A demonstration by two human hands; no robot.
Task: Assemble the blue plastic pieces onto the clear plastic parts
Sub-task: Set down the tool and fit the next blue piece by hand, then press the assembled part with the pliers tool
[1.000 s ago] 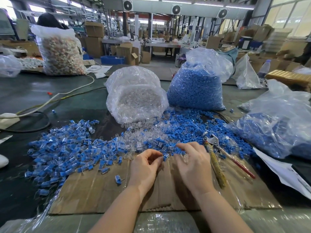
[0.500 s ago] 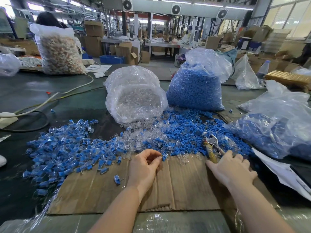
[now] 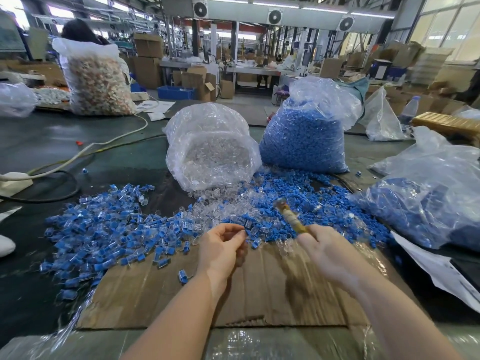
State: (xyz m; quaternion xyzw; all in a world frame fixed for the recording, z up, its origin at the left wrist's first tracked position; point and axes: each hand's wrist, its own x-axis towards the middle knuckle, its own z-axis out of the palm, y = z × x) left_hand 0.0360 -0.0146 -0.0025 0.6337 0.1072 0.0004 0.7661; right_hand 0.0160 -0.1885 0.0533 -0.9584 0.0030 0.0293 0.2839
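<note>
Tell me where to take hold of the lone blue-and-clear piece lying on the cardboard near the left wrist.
Pinch the lone blue-and-clear plastic piece across its narrow sides from above. It lies flat and apart from the pile on the brown cardboard sheet, so nothing seems to block a top-down grip.

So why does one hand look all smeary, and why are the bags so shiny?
Head view: the right hand and the taped tool it grips are motion-blurred, while the left hand looks sharper. The clear bag shows white glare from the ceiling lights. The wide lens bends the picture's edges, and the far background is soft.
</note>
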